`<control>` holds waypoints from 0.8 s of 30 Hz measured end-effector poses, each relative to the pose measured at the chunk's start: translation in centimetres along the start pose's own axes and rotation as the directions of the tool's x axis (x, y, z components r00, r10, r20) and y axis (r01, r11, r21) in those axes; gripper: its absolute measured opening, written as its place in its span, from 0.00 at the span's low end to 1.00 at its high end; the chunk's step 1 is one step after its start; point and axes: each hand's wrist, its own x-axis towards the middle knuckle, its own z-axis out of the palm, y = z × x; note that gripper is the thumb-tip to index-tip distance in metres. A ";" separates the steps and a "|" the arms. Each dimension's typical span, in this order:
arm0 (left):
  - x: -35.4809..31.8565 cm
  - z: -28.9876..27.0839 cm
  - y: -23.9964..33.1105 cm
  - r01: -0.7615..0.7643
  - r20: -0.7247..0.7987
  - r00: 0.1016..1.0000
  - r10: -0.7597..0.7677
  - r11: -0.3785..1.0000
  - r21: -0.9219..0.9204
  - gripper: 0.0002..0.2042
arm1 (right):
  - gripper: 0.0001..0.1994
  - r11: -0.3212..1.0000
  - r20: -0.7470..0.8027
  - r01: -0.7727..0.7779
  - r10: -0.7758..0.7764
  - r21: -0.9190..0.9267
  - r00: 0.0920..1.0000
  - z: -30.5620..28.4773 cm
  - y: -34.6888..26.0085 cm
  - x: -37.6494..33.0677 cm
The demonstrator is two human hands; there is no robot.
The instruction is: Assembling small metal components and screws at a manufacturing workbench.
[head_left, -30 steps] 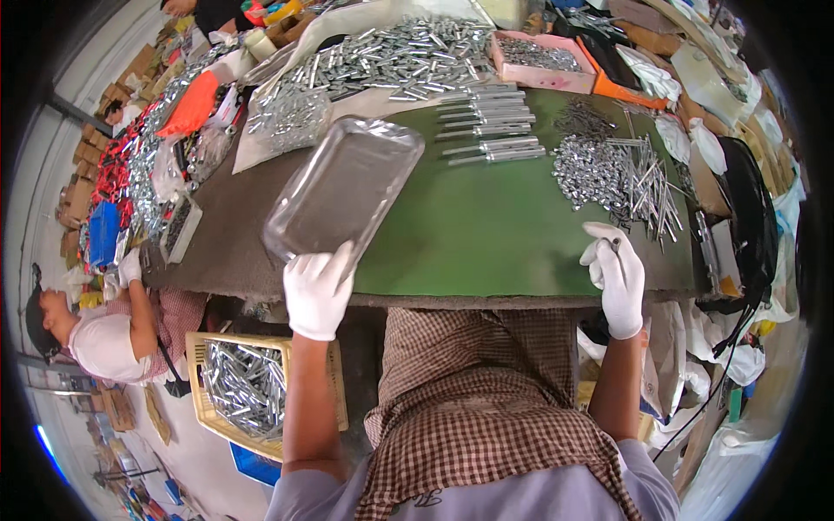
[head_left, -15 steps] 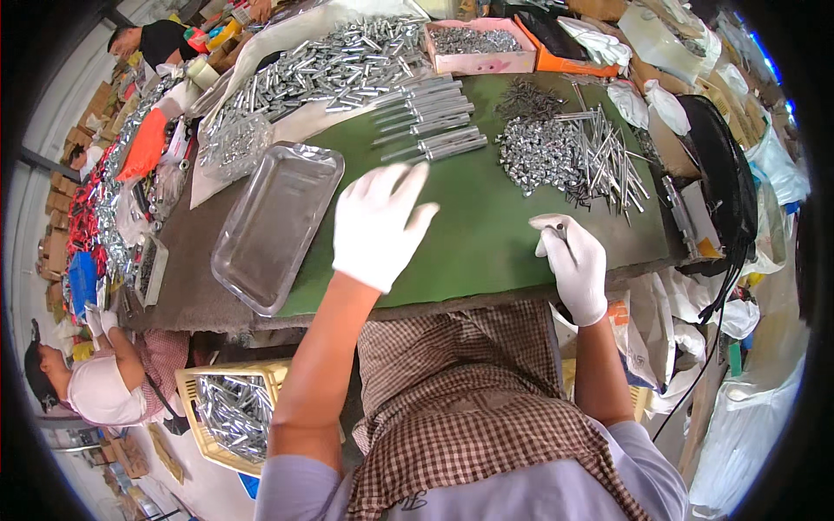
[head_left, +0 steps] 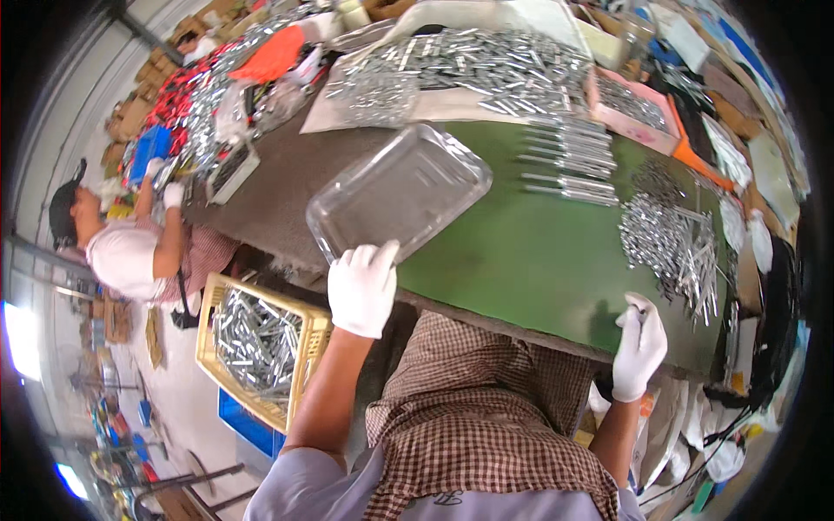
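Observation:
My left hand [head_left: 363, 291], in a white glove, is at the near edge of a clear, shallow rectangular tray [head_left: 328, 213]. Its fingers are stretched out at the rim; whether they press on it I cannot tell. My gloved right hand [head_left: 640, 347] is closed by the table's front edge, with a small dark metal piece [head_left: 641, 306] at its fingertips, mostly hidden. Beyond it lie a heap of small shiny metal parts [head_left: 647, 234] and loose thin metal rods [head_left: 702, 269]. Several metal tubes with thin rods [head_left: 573, 156] lie in a row on the green table top [head_left: 512, 260].
A large pile of metal tubes [head_left: 486, 65] covers the back of the table. A pink box [head_left: 638, 108] of small parts stands at the back right. Below on the left is a yellow crate [head_left: 314, 334] of tubes. Another person [head_left: 130, 243] works at far left.
The view has turned left, shifting the scene rightward. My left hand has gone from over the green top to the tray's near edge. My right hand stays closed near the front edge.

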 end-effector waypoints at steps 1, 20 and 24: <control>-0.9 -0.4 -0.2 0.008 -0.023 1.000 -0.009 1.000 -0.014 0.17 | 0.09 1.000 -0.006 -0.001 0.001 0.002 1.000 0.0 -0.2 0.0; 9.8 2.0 4.2 -0.133 -0.170 0.980 0.098 0.970 -0.204 0.20 | 0.06 0.976 -0.006 0.157 -0.160 -0.153 0.987 0.2 -0.2 0.1; 16.3 6.0 12.6 -0.286 -0.145 0.958 0.248 0.875 -0.390 0.23 | 0.06 0.953 -0.023 0.218 -0.228 -0.208 0.973 0.2 -0.3 0.2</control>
